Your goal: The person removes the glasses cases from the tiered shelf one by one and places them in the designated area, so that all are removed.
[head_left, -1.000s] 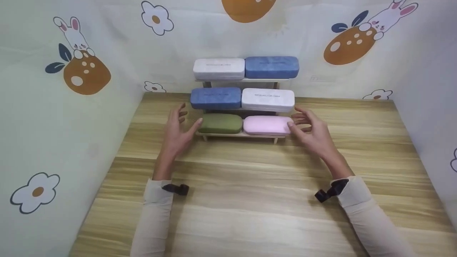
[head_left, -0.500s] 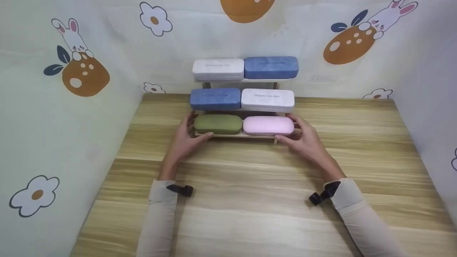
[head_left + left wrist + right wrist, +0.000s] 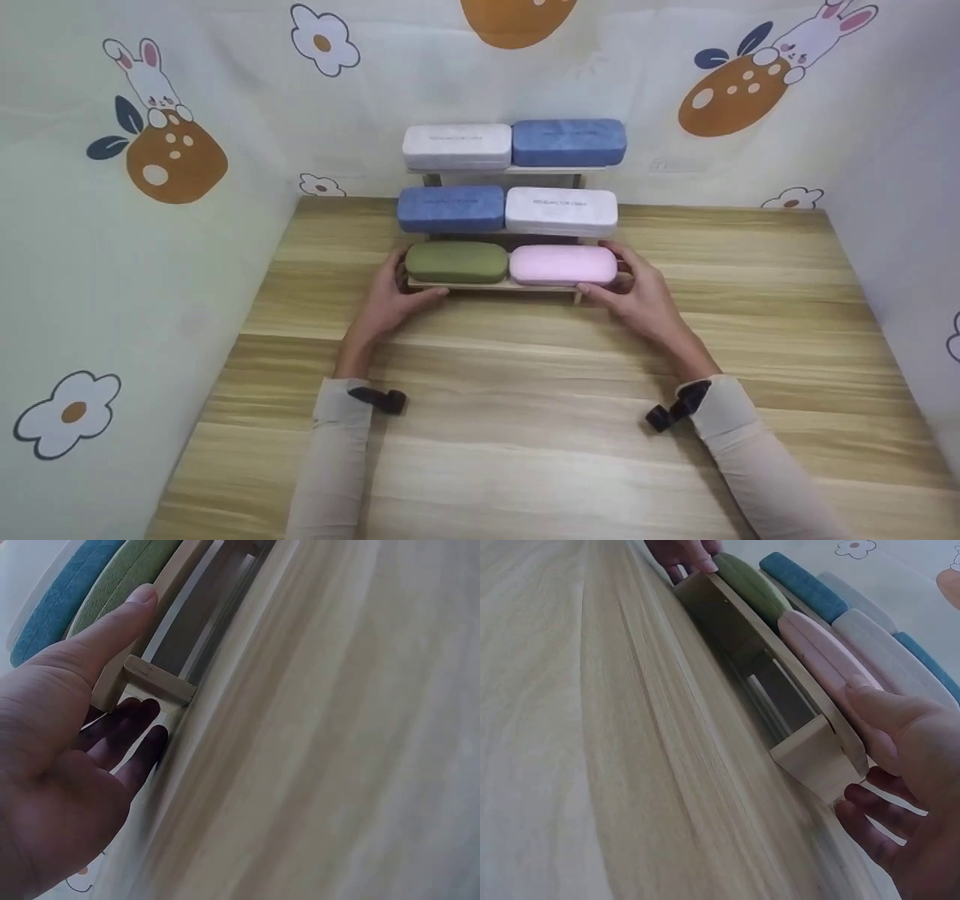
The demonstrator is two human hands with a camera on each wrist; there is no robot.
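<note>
A stepped wooden rack [image 3: 495, 286] holds two glasses cases on each of its three tiers. On the lowest sit a green case [image 3: 456, 262] and a pink case [image 3: 563, 265]. A blue case [image 3: 451, 208] and a white case [image 3: 561, 211] fill the middle. My left hand [image 3: 388, 295] grips the lowest tier's left end, thumb along the front by the green case, fingers around the end. At the opposite end my right hand [image 3: 638, 293] holds the rack likewise, its thumb in front of the pink case. The far fingers are partly hidden in the head view.
The top tier bears another white case [image 3: 457, 146] and another blue case [image 3: 568, 142]. Behind the rack rises a patterned wall cloth [image 3: 637, 45]. The wood-grain table [image 3: 517, 420] spreads out in front, between side walls.
Both hands have closed in on the lowest tier's ends, thumbs coming down to its front edge. Over the last half second they barely move. The cases keep their places on the rack.
</note>
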